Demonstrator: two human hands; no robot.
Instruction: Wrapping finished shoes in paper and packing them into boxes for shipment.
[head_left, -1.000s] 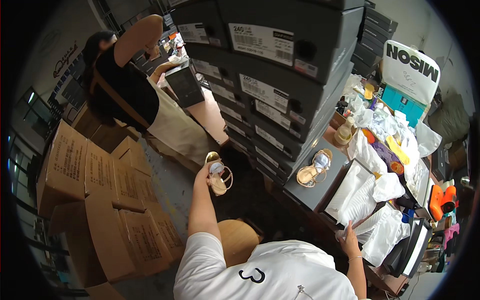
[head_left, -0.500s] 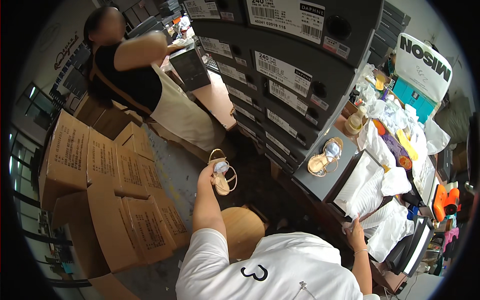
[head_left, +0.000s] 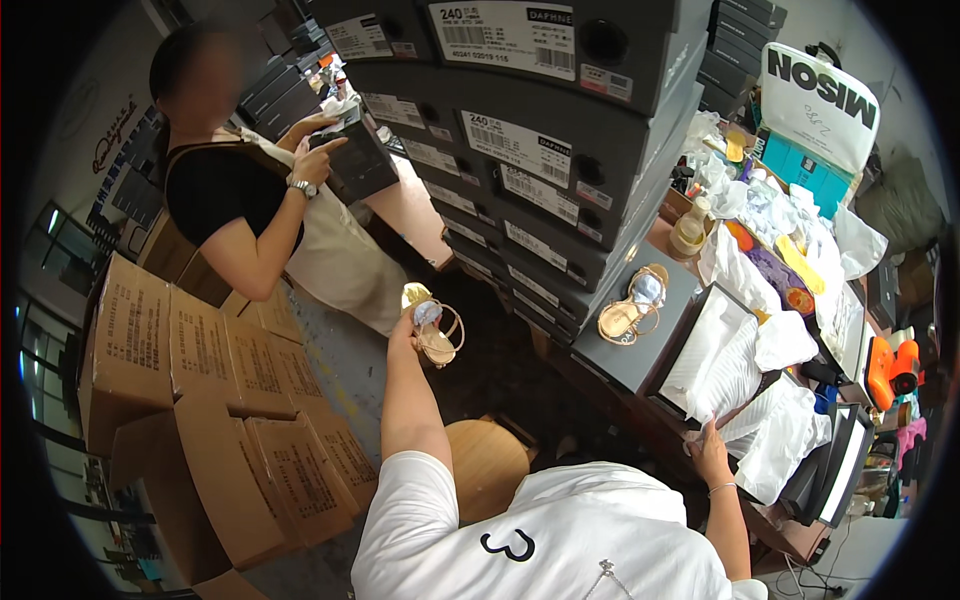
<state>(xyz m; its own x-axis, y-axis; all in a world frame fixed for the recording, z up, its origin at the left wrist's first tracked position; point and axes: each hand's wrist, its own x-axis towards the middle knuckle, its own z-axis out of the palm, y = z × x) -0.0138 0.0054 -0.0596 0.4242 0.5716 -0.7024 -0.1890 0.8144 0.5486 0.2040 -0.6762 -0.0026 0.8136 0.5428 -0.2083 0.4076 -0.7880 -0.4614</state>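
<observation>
My left hand (head_left: pixel 404 336) is closed round a gold strappy sandal (head_left: pixel 437 347), held out over the dark floor with a wad of pale paper in its straps. My right hand (head_left: pixel 711 453) pinches white tissue paper (head_left: pixel 708 372) at the near edge of an open dark shoebox (head_left: pixel 664 374). A matching sandal (head_left: pixel 622 322), also stuffed with paper, lies on a closed grey shoebox (head_left: pixel 601 352), left of the open one. My right fingertips are partly hidden by the paper.
Tall stacks of grey shoeboxes (head_left: pixel 520 190) rise ahead. Cardboard cartons (head_left: pixel 200 345) stand at left, and a round wooden stool (head_left: pixel 487 462) is below my left arm. A co-worker (head_left: pixel 235 190) stands at far left. Crumpled paper and an orange tape dispenser (head_left: pixel 888 372) crowd the right-hand table.
My left hand and its sandal have shifted slightly left and away from me. The co-worker has turned, with both hands now by a dark box. My right hand still grips the paper.
</observation>
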